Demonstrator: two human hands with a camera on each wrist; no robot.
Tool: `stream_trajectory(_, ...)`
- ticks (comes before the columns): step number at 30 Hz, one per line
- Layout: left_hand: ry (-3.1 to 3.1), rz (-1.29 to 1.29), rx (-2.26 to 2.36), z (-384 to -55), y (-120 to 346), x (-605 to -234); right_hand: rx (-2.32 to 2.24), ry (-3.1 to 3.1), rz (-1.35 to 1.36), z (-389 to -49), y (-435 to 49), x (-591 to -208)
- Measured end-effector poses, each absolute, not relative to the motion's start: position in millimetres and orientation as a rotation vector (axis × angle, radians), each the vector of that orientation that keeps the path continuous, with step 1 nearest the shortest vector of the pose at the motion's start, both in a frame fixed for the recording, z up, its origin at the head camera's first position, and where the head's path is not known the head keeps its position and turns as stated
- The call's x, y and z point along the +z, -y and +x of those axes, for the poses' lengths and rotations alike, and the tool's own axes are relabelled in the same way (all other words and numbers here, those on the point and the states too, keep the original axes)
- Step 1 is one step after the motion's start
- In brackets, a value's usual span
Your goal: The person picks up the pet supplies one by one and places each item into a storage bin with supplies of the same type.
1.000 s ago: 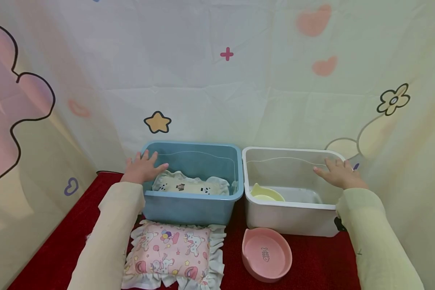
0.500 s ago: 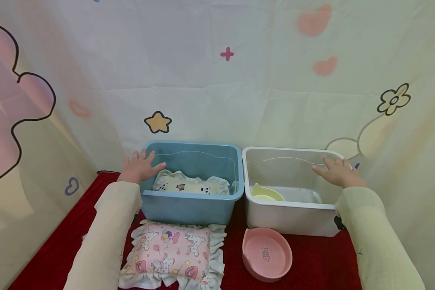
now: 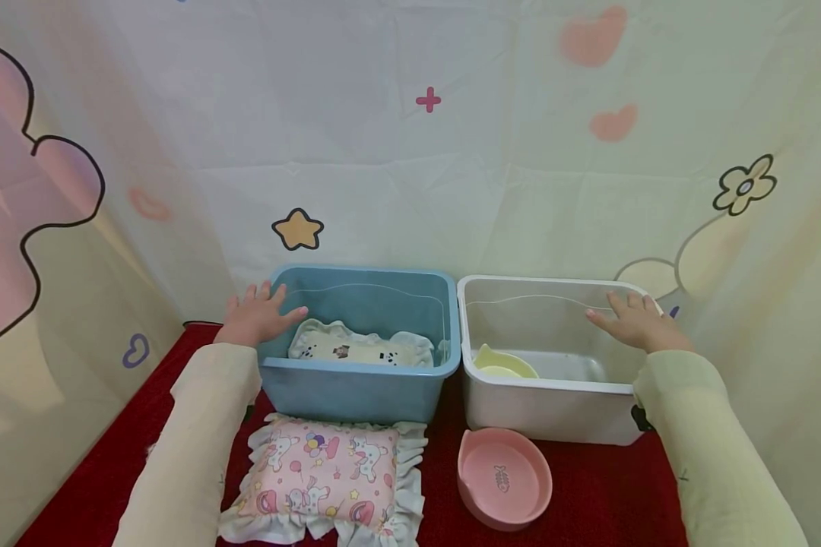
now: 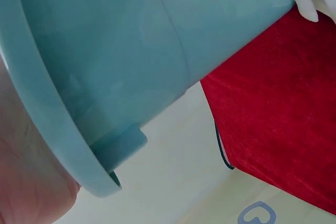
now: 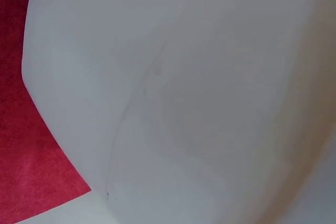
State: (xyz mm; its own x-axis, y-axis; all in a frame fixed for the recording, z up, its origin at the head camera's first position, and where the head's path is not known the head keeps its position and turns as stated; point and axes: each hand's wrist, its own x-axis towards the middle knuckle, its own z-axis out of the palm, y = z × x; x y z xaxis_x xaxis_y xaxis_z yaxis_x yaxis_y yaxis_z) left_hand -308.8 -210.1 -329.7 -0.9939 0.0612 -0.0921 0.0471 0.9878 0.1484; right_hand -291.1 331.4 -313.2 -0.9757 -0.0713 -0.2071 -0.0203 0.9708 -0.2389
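My left hand (image 3: 256,317), fingers spread, lies over the left rim of a blue plastic tub (image 3: 356,395). In the left wrist view part of that hand (image 4: 31,171) is right at the tub's rim (image 4: 52,114). A cream pillow (image 3: 356,349) with a frilled edge and small animal faces lies inside the blue tub. On the other side, my right hand (image 3: 636,320) spreads over the right end of a white tub (image 3: 547,414), which holds a pale yellow bowl (image 3: 509,365). The white tub's outer wall (image 5: 157,93) fills most of the right wrist view.
A pink frilled pillow (image 3: 335,475) with unicorns lies in front of the blue tub. Beside it, before the white tub, sits a pink bowl (image 3: 503,480) with a fish-bone mark. Everything stands on a red cloth (image 3: 609,486), with a printed curtain (image 3: 383,152) close behind the tubs.
My left hand has shifted a little to the left along the blue tub's rim. The right hand has edged slightly up and left. Tubs, pillows and bowls stay put.
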Motion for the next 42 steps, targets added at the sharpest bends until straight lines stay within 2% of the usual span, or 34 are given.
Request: stream_trajectory(42,-3.033,0.145,0.268,-300,230,-331,-0.328,-2.899,-0.114,-291,-330,-311)
